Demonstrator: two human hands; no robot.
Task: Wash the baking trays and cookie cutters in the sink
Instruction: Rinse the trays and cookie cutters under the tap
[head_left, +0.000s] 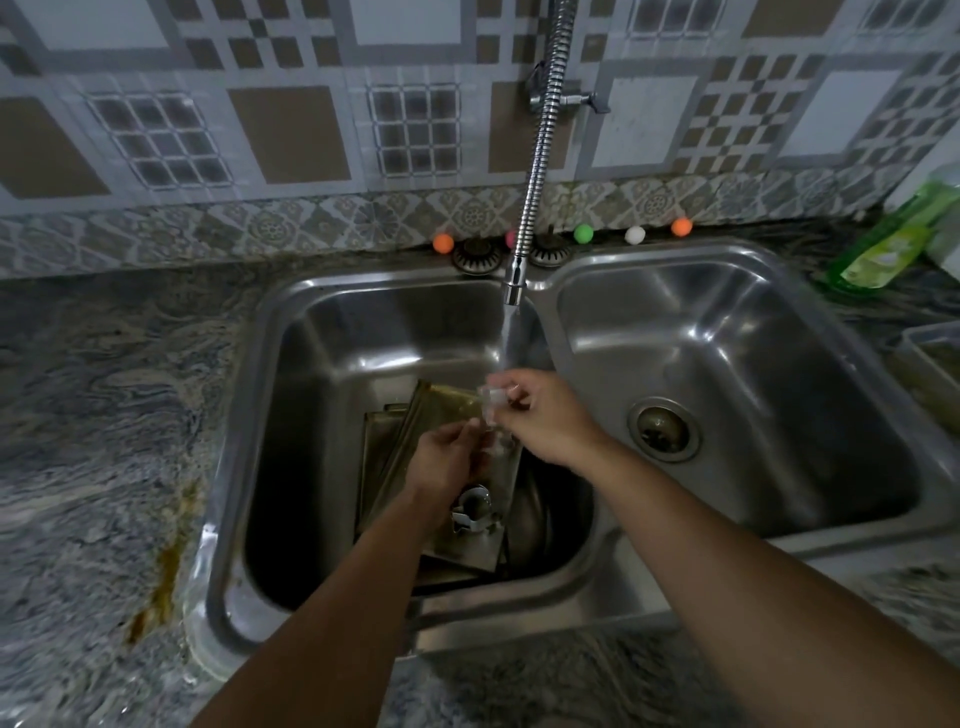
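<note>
Both hands, right hand (540, 415) and left hand (447, 457), pinch a clear cookie cutter (492, 402) under the stream; wet, it may slip onto the baking trays (441, 415) below them.

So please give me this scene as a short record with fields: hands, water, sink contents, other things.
right hand: pinches a clear cutter under the stream
left hand: holds the cutter's lower part
tap: running, over the left basin
trays: stacked in the left basin
metal cutters: lying on the trays
right basin: only the drain shows
soap bottle: green, far right on the counter
</note>
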